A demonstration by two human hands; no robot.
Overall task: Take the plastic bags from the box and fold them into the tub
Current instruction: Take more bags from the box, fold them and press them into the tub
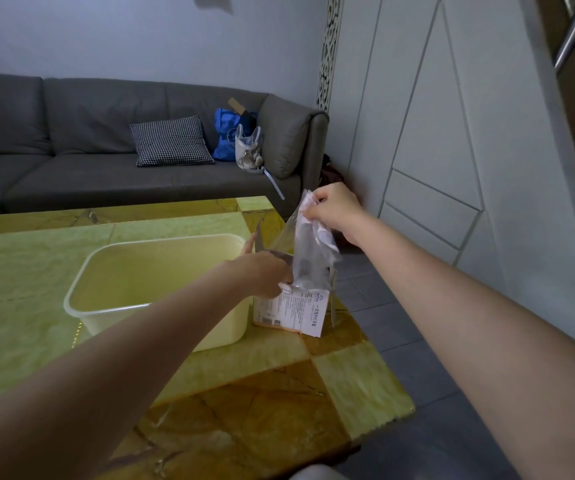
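The table (210, 393) carries the tub (113, 306) and, touching the tub's right wall, the box (296, 310), which stands at the table's right edge, near the far right corner. A clear bag (313, 244) rises out of the open box top. The tub looks empty, so folding has probably not begun.

Risks, as judged from this position:
- The box stands at the right edge. An upward or sideways pull on the bag could tip it off the table if the left hand lets go.
- Thin film clings. Several bags may come out together, or the held bag may stretch or tear if it snags on the box flap.
- The lifted bag hangs beyond the right edge; a lost grip would likely drop it to the floor.

Grip state:
- Right hand (334, 209): fingers curled, pinching the top of the bag, held above the box.
- Left hand (265, 275): set on the box top at the left side, fingers bent over the opening, steadying it. Whether the fingertips also touch the bag cannot be told.
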